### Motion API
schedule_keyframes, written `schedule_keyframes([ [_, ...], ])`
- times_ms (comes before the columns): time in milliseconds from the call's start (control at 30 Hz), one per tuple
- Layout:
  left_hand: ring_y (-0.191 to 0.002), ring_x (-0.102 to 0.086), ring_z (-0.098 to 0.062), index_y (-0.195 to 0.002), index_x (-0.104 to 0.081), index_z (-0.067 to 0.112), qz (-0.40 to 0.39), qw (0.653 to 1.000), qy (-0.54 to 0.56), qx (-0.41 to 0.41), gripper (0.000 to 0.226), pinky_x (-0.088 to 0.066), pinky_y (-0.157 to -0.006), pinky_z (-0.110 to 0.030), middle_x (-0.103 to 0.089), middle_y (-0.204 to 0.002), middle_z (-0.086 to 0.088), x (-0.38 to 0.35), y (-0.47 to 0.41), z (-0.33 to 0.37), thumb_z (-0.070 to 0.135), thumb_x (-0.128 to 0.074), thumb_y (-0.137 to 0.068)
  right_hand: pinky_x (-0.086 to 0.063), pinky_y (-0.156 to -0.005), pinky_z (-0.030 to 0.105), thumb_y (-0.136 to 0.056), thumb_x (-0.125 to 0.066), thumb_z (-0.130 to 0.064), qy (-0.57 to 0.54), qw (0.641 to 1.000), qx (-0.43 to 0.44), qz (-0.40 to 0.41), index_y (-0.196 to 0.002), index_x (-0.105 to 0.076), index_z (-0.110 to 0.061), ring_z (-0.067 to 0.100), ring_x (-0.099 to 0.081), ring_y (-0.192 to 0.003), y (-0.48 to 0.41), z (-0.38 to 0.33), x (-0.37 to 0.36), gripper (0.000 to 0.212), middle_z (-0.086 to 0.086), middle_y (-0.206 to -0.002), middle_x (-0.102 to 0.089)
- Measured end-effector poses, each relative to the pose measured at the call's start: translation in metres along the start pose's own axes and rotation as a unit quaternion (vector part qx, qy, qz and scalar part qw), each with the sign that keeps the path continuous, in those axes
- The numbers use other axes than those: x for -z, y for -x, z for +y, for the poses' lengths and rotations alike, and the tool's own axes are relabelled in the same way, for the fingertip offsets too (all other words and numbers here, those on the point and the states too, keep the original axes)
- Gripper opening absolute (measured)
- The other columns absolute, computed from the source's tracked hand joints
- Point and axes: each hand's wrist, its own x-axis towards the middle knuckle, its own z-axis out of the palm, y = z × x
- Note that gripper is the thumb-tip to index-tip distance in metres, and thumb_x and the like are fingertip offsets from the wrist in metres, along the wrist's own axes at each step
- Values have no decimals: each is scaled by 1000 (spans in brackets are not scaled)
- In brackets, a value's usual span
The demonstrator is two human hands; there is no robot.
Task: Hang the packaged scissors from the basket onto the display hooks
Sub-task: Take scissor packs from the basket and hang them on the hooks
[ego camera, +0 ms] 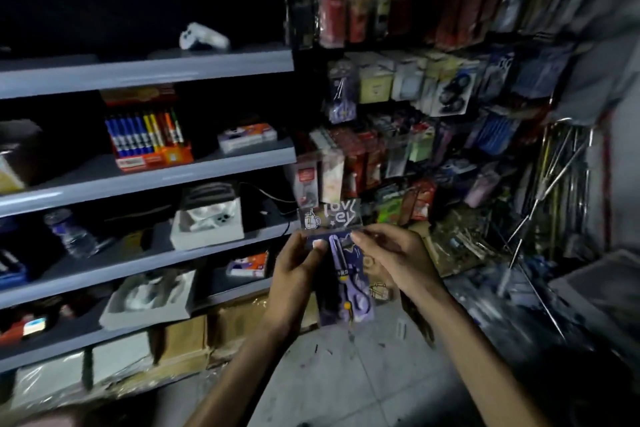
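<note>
Scissors pack: purple scissors in a clear plastic pack with a purple card (341,270), held upright in front of the display, above the floor.
Left hand (298,274): fingers curl round the pack's left edge, thumb on its front.
Right hand (391,256): pinches the pack's upper right part.
Display: hanging packaged goods on the hook wall (415,114) behind.
Shelves: grey metal shelves (145,69) to the left.

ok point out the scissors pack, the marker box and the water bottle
scissors pack (345,282), head view, middle of the purple card
marker box (175,155), head view, orange front panel
water bottle (72,236), head view, clear body
</note>
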Motion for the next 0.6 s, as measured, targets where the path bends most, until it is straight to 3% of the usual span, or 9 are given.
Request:
schedule_keyframes([
  [100, -96, -74, -25, -108, -69, 14, -39, 999, 10, 6, 11, -54, -75, -31, -78, -107, -9, -19, -37, 2, 15, -58, -105, -49, -67, 26, -87, -81, -30, 34, 999, 21, -5, -88, -76, -8, 13, -69, -74, -36, 10, 18, 23, 10, -79, -75],
  [200, -102, -73, -32, -109, -68, 9, -62, 998, 2, 12, 15, -53, -83, -39, -76, -109, -15, -30, -77, -2, 21, -61, -104, -40, -62, 29, -82, -76, -42, 39, 998, 42, -2, -87, -69, 5, 19, -57, -66, -71, 18, 33, 48, 30, -76, -62],
  [267, -95, -70, -28, -103, -65, 4, -68, 998, -17, 9, 30, -51, -80, -40, -72, -104, -21, -36, -106, 0, 34, -66, -102, -35, -57, 27, -83, -74, -39, 34, 998, 47, -8, -85, -63, 11, 17, -50, -62, -95, 21, 42, 52, 32, -70, -52],
  [333, -90, -70, -24, -97, -67, 4, -65, 998, -25, 6, 37, -53, -77, -36, -72, -99, -18, -40, -137, 5, 41, -70, -98, -36, -58, 25, -86, -73, -37, 34, 998, 47, -17, -84, -62, 10, 17, -51, -64, -122, 20, 54, 48, 33, -74, -51],
  [433, -85, -71, -16, -96, -74, 4, -45, 998, -31, -34, 15, -55, -73, -26, -77, -93, -10, -43, -183, 9, 18, -70, -98, -42, -66, 26, -92, -75, -22, 32, 999, 29, -27, -86, -74, 1, 17, -61, -73, -162, 21, 69, 23, 27, -84, -66],
  [533, -83, -71, -18, -90, -76, 7, -41, 997, -37, -47, 11, -56, -73, -33, -77, -90, -11, -53, -220, 4, 15, -71, -95, -45, -71, 28, -93, -72, -14, 50, 998, 29, -34, -88, -79, -7, 24, -68, -78, -196, 27, 81, 10, 18, -86, -73],
  [600, -83, -71, -18, -90, -77, 7, -41, 997, -41, -50, 9, -56, -72, -29, -78, -89, -10, -63, -239, 0, 13, -71, -94, -47, -73, 29, -94, -71, -14, 56, 997, 27, -36, -90, -79, -9, 30, -70, -84, -215, 33, 91, 10, 15, -86, -75],
])
